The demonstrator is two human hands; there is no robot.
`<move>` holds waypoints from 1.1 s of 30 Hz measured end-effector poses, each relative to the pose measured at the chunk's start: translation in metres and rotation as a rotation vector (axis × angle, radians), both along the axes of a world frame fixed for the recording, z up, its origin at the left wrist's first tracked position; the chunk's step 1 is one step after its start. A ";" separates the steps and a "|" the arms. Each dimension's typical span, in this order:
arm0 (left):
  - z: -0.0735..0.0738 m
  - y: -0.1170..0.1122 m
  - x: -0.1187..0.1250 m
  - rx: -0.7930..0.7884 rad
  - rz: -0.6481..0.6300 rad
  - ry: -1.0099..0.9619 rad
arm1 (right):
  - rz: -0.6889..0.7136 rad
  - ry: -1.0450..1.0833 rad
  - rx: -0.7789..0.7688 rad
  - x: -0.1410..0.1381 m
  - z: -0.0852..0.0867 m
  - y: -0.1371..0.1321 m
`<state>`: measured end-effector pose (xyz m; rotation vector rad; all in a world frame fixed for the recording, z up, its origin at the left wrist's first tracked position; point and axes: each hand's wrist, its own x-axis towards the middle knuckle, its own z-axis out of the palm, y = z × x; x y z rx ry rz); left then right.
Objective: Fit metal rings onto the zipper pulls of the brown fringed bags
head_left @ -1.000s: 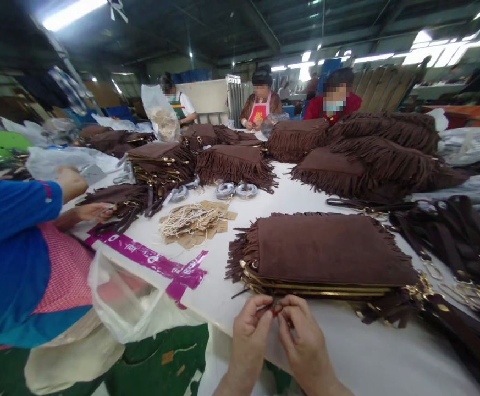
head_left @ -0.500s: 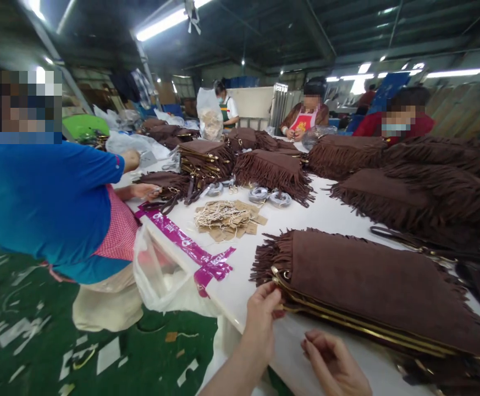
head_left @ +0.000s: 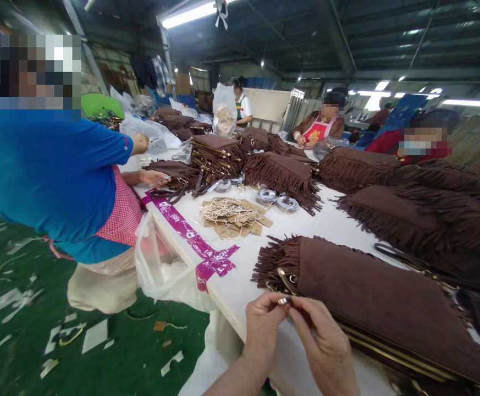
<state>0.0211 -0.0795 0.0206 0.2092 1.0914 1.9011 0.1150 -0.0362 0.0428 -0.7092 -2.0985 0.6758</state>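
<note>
A stack of brown suede fringed bags point(head_left: 371, 297) with gold zippers lies on the white table point(head_left: 240, 291) right in front of me. My left hand point(head_left: 264, 324) and my right hand point(head_left: 326, 346) meet at the stack's near left corner. Both pinch a small gold metal piece point(head_left: 283, 301) by the zipper end, fingers closed on it.
More fringed bag piles point(head_left: 408, 214) cover the table's far and right side. A heap of paper tags with strings point(head_left: 231, 217), tape rolls point(head_left: 279, 201) and a purple strip point(head_left: 190, 236) lie mid-table. A person in blue point(head_left: 50, 176) works at the left; other people sit behind.
My right hand rose from the table edge and joined the left at the zipper end. The view swung further left.
</note>
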 end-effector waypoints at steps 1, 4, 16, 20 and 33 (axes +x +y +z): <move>0.000 0.000 -0.001 0.003 -0.004 0.018 | 0.001 -0.003 0.008 -0.003 0.002 0.002; 0.001 0.000 -0.003 0.010 -0.015 0.043 | 0.047 -0.042 0.024 -0.005 0.004 0.008; 0.004 -0.001 -0.014 0.126 -0.155 0.118 | 0.224 -0.150 -0.049 -0.007 0.024 0.024; 0.002 0.000 -0.017 0.114 -0.164 0.196 | 0.234 -0.171 -0.063 -0.006 0.025 0.026; -0.001 0.001 -0.020 0.085 -0.198 0.250 | 0.284 -0.148 0.016 -0.005 0.017 0.026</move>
